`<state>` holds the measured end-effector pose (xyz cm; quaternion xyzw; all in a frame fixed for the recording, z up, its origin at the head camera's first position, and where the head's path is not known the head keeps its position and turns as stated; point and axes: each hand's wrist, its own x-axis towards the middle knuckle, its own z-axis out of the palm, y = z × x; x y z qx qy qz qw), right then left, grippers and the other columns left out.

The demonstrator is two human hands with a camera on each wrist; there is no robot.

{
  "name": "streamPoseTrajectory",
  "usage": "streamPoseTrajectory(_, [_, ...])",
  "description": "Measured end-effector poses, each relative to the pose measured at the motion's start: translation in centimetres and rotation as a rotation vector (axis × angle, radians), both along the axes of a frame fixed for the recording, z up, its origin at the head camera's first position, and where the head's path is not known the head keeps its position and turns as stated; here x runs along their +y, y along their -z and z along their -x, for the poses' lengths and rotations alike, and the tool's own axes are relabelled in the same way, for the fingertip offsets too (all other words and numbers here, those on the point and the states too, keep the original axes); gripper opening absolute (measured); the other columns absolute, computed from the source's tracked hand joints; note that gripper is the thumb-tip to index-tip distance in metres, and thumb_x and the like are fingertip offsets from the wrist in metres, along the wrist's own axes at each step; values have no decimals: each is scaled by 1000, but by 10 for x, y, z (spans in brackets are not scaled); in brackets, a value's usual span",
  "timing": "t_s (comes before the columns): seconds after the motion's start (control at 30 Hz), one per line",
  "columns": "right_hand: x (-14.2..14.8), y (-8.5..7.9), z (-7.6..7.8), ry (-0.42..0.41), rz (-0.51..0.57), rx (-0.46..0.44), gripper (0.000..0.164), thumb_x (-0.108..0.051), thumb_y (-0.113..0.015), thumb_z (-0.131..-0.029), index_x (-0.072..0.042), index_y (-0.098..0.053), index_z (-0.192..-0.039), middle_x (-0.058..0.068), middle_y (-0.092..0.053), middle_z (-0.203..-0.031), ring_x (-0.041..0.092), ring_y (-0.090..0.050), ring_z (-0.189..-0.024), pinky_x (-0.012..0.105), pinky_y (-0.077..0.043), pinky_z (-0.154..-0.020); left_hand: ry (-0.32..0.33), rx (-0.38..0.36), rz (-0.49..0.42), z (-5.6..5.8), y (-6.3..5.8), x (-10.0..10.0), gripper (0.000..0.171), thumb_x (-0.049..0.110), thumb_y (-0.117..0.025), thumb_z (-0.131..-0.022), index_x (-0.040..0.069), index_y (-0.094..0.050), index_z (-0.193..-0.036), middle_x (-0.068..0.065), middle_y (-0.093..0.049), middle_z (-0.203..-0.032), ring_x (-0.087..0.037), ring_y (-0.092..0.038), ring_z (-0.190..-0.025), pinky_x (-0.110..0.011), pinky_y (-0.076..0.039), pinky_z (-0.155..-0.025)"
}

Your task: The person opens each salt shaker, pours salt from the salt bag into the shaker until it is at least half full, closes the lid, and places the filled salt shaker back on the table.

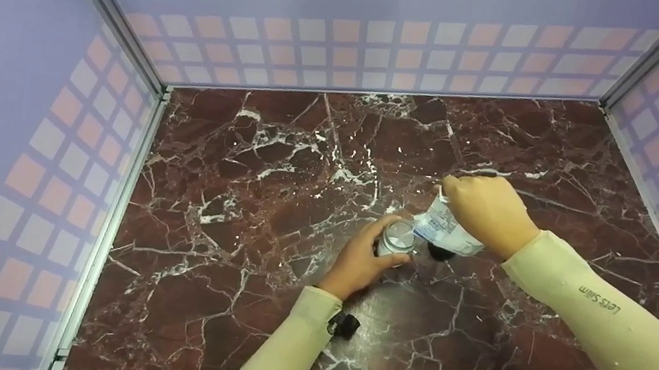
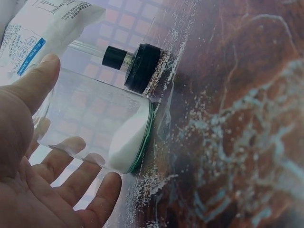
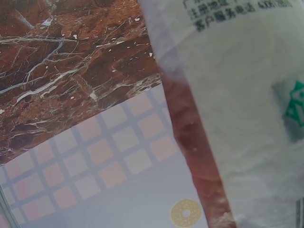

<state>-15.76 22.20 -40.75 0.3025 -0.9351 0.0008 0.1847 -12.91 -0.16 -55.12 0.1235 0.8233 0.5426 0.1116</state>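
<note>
A clear glass jar (image 1: 398, 236) stands upright on the marble-patterned surface, and my left hand (image 1: 360, 257) grips it with thumb and fingers round its sides. White granules (image 2: 129, 140) lie sloped at the jar's bottom in the left wrist view. My right hand (image 1: 490, 211) pinches a printed plastic bag (image 1: 445, 227) by its upper end. One corner of the bag points down at the jar's mouth; I cannot tell whether granules are flowing. Beside the jar, partly behind the bag, sits a black lid (image 2: 142, 69) with a clear stem.
Spilled white granules (image 1: 372, 168) are scattered over the dark red marble-patterned tabletop (image 1: 182, 311), mostly beyond the jar. Purple panels with pink and white squares (image 1: 377, 52) enclose the back and both sides.
</note>
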Motion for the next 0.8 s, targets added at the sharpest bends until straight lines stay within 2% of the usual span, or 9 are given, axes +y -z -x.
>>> streamPoseTrajectory(0.23, [0, -1, -1, -6, 5, 1, 21, 8, -60, -89, -2, -54, -71, 11, -55, -56, 29, -54, -45, 49, -47, -42, 1, 8, -1, 0, 1, 0, 79, 41, -86, -80, 43, -49, -150, 9, -59, -141, -16, -59, -123, -44, -50, -103])
streamPoseTrajectory(0.47, [-1, -3, -1, -4, 6, 10, 20, 7, -60, -89, -2, -56, -72, 10, -56, -56, 28, -55, -45, 48, -47, -42, 2, 25, -5, 2, 2, 1, 80, 38, -87, -81, 33, -50, -151, -1, -60, -143, -19, -59, -124, -44, -47, -105])
streamPoseTrajectory(0.8, [-1, -2, -1, -10, -5, -1, 19, 6, -61, -89, -2, -56, -73, 11, -58, -57, 31, -57, -47, 49, -48, -43, -1, 0, -36, 0, 3, 1, 81, 38, -86, -80, 36, -49, -152, -3, -58, -147, -18, -59, -124, -44, -49, -105])
